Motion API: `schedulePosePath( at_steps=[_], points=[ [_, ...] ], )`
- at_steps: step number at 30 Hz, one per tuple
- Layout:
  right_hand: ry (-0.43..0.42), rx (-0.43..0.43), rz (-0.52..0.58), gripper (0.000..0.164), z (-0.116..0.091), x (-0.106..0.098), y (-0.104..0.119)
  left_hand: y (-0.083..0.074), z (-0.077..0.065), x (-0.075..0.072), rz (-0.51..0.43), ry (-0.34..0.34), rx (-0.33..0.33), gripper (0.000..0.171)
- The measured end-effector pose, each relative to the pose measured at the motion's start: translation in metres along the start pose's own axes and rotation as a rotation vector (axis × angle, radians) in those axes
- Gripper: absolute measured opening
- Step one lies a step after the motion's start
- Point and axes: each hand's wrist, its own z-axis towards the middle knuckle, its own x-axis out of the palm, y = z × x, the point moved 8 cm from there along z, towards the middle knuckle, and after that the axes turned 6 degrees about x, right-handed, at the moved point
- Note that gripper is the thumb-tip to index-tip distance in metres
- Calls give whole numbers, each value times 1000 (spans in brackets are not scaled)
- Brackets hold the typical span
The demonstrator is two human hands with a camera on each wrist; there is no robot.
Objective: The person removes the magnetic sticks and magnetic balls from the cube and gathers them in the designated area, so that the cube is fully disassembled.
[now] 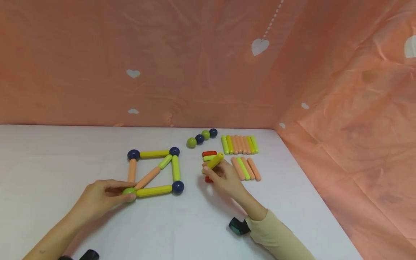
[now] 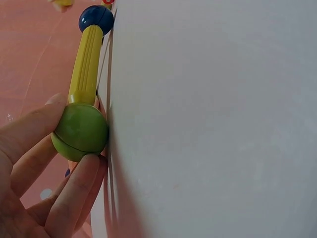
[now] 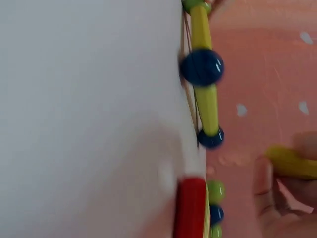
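In the head view, my left hand (image 1: 97, 198) pinches a green ball (image 1: 128, 191) between thumb and fingers at the near left corner of a four-sided frame. Blue balls (image 1: 177, 187) form its other three corners. Yellow rods (image 1: 154, 154) make the far and near sides, a peach rod (image 1: 131, 170) the left and a lime rod (image 1: 176, 168) the right. A peach and a lime rod (image 1: 165, 161), end to end, run diagonally from the green ball to the far right corner. My right hand (image 1: 227, 180) holds a loose yellow rod (image 1: 216, 161), raised over the table right of the frame.
Green and blue balls (image 1: 199, 139) stand in a line at the back. Peach, lime and yellow rods (image 1: 239, 144) lie in two groups at the right. Beside the right hand lie red rods (image 1: 209, 153) and a lime one, partly hidden. An orange curtain (image 1: 195, 72) borders the table.
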Motion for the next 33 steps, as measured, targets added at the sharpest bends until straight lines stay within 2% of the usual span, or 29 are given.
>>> schedulePosePath(
  at_steps=[8, 14, 17, 21, 26, 33],
  points=[
    [-81, 43, 54, 44, -1, -48, -30, 3, -1, -2, 4, -7, -3, 42],
    [-186, 154, 8, 67, -5, -80, -53, 5, -1, 0, -1, 7, -7, 41],
    [-215, 175, -21, 75, -8, -94, -61, 5, -1, 0, -9, 11, -10, 41],
    [-249, 185, -104, 64, -11, -112, -72, 6, -1, 1, -18, 23, -19, 43],
    [-270, 241, -221, 47, -13, -132, -88, 6, -1, 1, -28, 31, -21, 45],
    [-255, 315, -334, 36, -17, -144, -104, 3, 1, 1, -29, 13, 0, 42]
  ],
)
